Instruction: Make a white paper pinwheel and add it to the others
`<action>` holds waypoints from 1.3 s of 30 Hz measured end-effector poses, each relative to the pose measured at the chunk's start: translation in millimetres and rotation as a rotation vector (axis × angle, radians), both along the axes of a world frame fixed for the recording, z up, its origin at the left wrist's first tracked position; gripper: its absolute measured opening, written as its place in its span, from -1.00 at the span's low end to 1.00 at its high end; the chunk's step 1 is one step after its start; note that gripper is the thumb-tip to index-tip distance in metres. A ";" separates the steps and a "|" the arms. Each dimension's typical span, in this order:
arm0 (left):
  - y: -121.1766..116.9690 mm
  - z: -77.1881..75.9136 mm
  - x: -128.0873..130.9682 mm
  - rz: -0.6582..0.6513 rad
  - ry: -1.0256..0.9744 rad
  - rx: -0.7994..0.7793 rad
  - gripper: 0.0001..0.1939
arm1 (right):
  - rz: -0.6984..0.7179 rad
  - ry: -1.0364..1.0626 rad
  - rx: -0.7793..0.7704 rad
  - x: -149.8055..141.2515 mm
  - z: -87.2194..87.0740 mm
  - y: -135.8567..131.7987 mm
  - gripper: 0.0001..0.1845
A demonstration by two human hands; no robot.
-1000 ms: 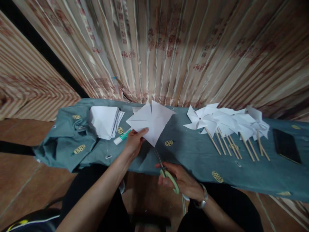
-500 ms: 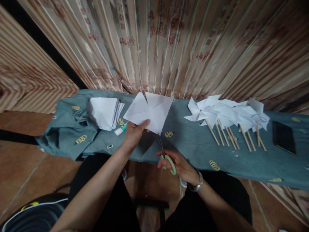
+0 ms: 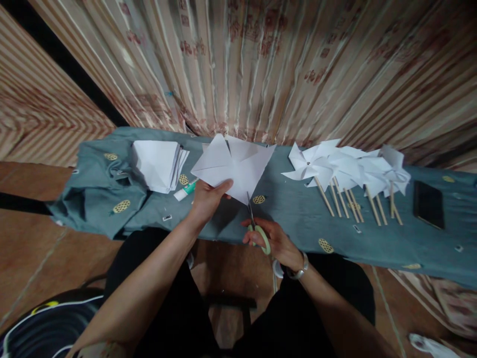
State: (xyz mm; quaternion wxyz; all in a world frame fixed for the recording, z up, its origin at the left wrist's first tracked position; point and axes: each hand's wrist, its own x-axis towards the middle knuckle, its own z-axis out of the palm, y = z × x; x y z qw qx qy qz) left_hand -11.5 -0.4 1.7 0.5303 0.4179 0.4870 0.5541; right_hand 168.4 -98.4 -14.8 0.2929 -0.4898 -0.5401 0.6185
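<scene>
White paper in left grip (image 3: 211, 199).

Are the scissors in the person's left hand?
No, the right hand holds the green-handled scissors, while the left hand grips the white paper sheet.

left hand (image 3: 207, 199) pinching, thumb uppermost; right hand (image 3: 274, 242) fingers curled; forearms (image 3: 149, 283) converging forward
</scene>
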 end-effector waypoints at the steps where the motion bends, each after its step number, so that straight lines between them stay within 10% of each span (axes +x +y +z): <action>1: -0.5 0.0 0.2 -0.005 0.011 0.003 -0.65 | 0.000 -0.003 0.006 0.3 0.0 0.1 -0.29; 39: -3.3 0.1 2.0 -0.039 0.020 -0.007 -0.69 | -0.063 0.023 -0.025 -2.6 -3.5 1.5 -0.36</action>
